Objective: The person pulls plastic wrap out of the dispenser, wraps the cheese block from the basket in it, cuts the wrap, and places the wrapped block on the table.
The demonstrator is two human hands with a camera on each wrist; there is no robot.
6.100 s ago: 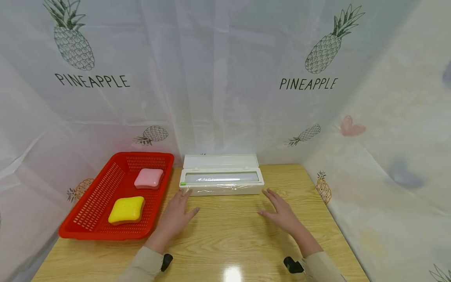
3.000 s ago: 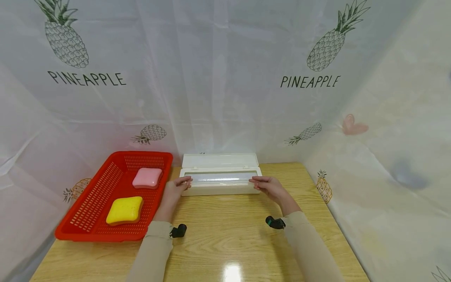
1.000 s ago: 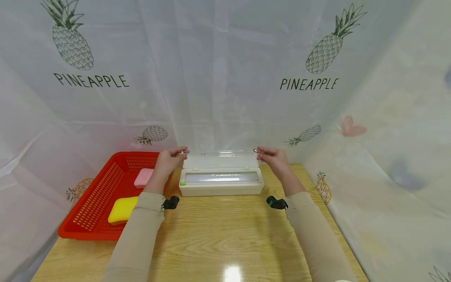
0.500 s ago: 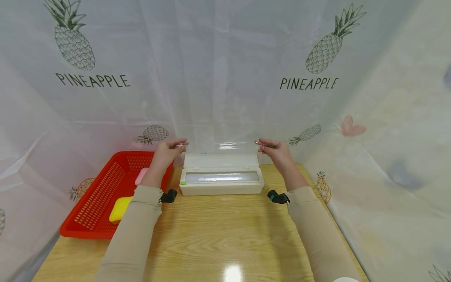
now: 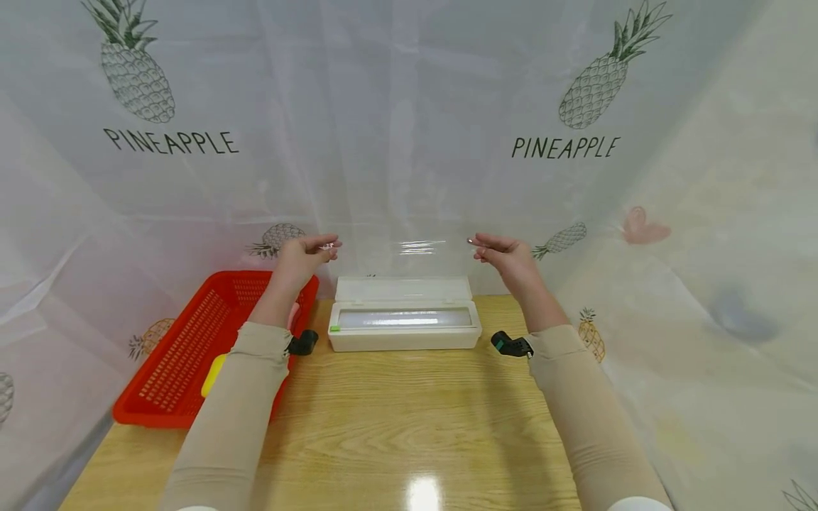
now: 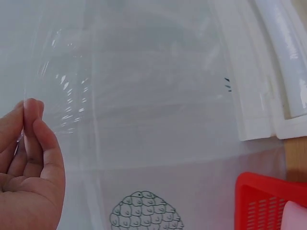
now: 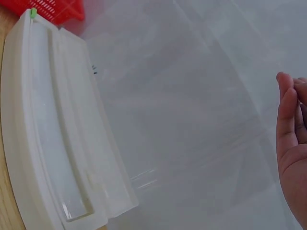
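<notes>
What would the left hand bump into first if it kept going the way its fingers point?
The left hand pinches the film's corner, fingers pointing across toward the right hand. Straight on, only the stretched film edge lies between, then that hand. Depth is hard to judge, so it might pass it and meet the curtain.

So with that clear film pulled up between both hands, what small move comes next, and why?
Probably bring the film down toward the table and cut it. The left hand and right hand each pinch a top corner high above the open box, so plenty seems drawn out.
</notes>
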